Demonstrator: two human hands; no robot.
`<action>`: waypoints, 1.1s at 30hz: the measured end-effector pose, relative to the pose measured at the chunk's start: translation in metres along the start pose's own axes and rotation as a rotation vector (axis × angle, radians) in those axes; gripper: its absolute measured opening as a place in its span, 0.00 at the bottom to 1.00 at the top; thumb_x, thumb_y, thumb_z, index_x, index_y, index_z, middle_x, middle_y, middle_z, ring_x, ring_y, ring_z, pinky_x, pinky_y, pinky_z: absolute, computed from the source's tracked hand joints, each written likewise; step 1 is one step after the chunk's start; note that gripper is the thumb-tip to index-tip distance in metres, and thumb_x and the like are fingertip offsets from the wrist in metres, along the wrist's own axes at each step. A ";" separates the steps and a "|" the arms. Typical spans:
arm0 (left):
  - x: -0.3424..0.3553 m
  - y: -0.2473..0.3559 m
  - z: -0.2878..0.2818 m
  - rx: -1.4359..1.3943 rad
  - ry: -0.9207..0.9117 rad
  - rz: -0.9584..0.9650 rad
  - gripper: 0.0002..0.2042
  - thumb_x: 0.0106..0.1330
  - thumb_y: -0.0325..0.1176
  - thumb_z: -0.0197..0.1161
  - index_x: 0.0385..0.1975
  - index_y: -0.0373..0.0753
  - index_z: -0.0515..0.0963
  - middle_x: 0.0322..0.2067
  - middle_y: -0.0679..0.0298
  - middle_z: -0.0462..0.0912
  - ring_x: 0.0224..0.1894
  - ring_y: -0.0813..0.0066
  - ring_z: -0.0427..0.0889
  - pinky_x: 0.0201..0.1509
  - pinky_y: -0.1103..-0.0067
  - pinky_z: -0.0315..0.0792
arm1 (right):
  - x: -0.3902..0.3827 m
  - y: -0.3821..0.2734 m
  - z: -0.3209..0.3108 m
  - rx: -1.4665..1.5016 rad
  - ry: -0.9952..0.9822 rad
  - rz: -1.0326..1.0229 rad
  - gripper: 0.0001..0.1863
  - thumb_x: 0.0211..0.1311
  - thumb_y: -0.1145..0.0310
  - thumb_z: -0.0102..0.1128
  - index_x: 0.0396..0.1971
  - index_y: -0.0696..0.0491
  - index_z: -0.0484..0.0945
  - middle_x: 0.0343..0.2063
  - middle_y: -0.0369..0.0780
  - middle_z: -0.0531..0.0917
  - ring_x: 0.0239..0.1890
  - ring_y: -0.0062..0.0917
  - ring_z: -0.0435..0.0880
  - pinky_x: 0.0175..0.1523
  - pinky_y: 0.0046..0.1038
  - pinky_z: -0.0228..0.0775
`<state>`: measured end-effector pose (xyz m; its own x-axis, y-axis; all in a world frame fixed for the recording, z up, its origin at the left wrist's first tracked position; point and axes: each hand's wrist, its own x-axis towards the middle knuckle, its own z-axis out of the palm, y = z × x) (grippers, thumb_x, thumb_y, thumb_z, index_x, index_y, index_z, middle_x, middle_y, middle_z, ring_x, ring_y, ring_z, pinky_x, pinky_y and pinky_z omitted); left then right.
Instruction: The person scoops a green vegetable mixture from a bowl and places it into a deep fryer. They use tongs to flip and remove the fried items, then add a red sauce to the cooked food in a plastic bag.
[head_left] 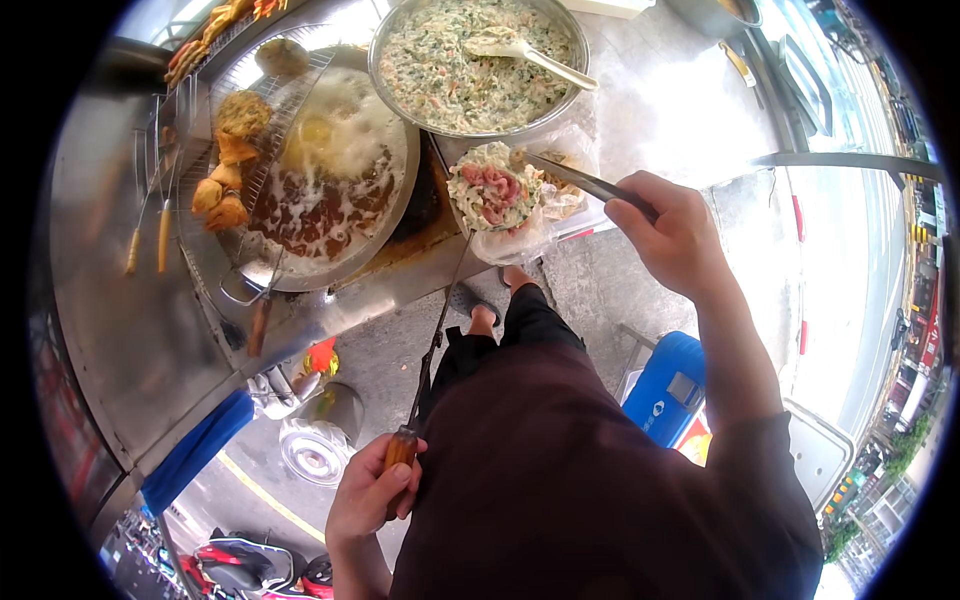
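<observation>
My left hand [375, 487] is closed around the wooden handle of a long ladle [436, 340]. The ladle's thin metal shaft runs up to a round portion of pale, green-flecked batter [494, 190], with pink raw meat pieces on top. My right hand [674, 235] grips a long, flat metal utensil [592, 186]. Its far end reaches the right edge of the batter; its exact kind is unclear. Just beyond stands a large metal bowl [374, 60] of chopped vegetable batter, with a white spoon [545, 65] resting in it.
On the left, a wide pan of bubbling oil [330, 225] holds a frying yellowish piece. Golden fried pieces [230, 180] lie on a wire rack over its left side. A wooden-handled tool [259, 328] hangs at the pan's front. A blue box [668, 385] stands low on the right.
</observation>
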<state>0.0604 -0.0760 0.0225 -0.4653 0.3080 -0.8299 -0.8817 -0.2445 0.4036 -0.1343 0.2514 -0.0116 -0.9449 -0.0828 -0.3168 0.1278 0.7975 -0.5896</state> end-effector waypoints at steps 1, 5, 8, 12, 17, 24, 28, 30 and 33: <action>-0.001 -0.001 0.000 -0.008 -0.007 -0.003 0.16 0.63 0.35 0.55 0.46 0.32 0.68 0.21 0.66 0.71 0.13 0.85 0.65 0.16 0.89 0.58 | 0.001 -0.004 0.005 -0.014 -0.001 -0.024 0.11 0.54 0.60 0.57 0.27 0.54 0.77 0.17 0.43 0.77 0.24 0.37 0.77 0.30 0.34 0.66; -0.004 -0.006 -0.001 -0.011 -0.031 0.014 0.15 0.64 0.34 0.54 0.46 0.33 0.68 0.21 0.67 0.72 0.14 0.85 0.66 0.16 0.89 0.57 | 0.018 0.003 0.030 -0.167 -0.026 -0.038 0.12 0.55 0.59 0.56 0.27 0.53 0.77 0.18 0.43 0.77 0.26 0.38 0.78 0.32 0.36 0.67; -0.008 -0.011 -0.003 -0.002 -0.035 0.025 0.15 0.64 0.34 0.54 0.46 0.33 0.68 0.21 0.67 0.72 0.14 0.86 0.66 0.16 0.89 0.57 | 0.014 0.001 0.029 -0.223 -0.042 -0.029 0.11 0.55 0.59 0.56 0.27 0.52 0.77 0.19 0.42 0.78 0.27 0.38 0.78 0.32 0.36 0.68; -0.009 -0.016 -0.002 0.006 -0.005 0.029 0.15 0.64 0.34 0.54 0.46 0.33 0.68 0.21 0.67 0.71 0.14 0.85 0.66 0.16 0.89 0.57 | 0.006 -0.009 0.025 -0.185 0.064 -0.111 0.10 0.54 0.61 0.58 0.30 0.52 0.76 0.20 0.41 0.77 0.26 0.37 0.77 0.31 0.34 0.66; -0.007 -0.019 -0.002 -0.039 0.025 0.064 0.15 0.63 0.34 0.55 0.46 0.32 0.68 0.21 0.67 0.72 0.13 0.85 0.65 0.16 0.89 0.58 | -0.001 -0.002 0.047 -0.316 0.021 -0.265 0.10 0.54 0.60 0.58 0.30 0.50 0.76 0.23 0.40 0.79 0.28 0.38 0.79 0.31 0.36 0.69; -0.006 -0.013 -0.002 -0.075 0.049 0.051 0.16 0.63 0.33 0.54 0.46 0.30 0.68 0.21 0.66 0.72 0.13 0.84 0.65 0.15 0.89 0.58 | 0.036 0.039 0.018 -0.652 0.071 -0.230 0.09 0.53 0.62 0.59 0.27 0.52 0.76 0.24 0.40 0.78 0.29 0.33 0.80 0.33 0.34 0.69; -0.004 -0.008 0.003 -0.033 0.054 0.033 0.19 0.61 0.37 0.57 0.46 0.29 0.67 0.21 0.66 0.70 0.11 0.85 0.64 0.14 0.89 0.59 | 0.039 0.041 0.021 -0.839 -0.134 -0.204 0.10 0.53 0.62 0.59 0.25 0.53 0.75 0.24 0.39 0.78 0.29 0.34 0.80 0.35 0.35 0.69; -0.003 -0.007 0.005 -0.026 0.059 0.029 0.21 0.59 0.40 0.59 0.45 0.29 0.67 0.20 0.66 0.70 0.11 0.86 0.64 0.13 0.89 0.59 | 0.034 0.037 0.010 -0.883 -0.209 -0.140 0.10 0.54 0.62 0.59 0.25 0.53 0.75 0.24 0.39 0.78 0.29 0.34 0.80 0.34 0.35 0.70; -0.002 -0.007 0.006 -0.025 0.060 0.020 0.22 0.59 0.41 0.59 0.45 0.29 0.67 0.20 0.66 0.70 0.11 0.86 0.64 0.13 0.89 0.59 | 0.020 0.032 0.001 -0.865 -0.231 -0.169 0.10 0.54 0.62 0.59 0.25 0.53 0.75 0.23 0.39 0.78 0.29 0.34 0.80 0.34 0.35 0.69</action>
<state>0.0673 -0.0698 0.0236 -0.4769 0.2474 -0.8434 -0.8694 -0.2737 0.4113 -0.1489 0.2745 -0.0379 -0.8347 -0.2825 -0.4728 -0.3656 0.9262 0.0920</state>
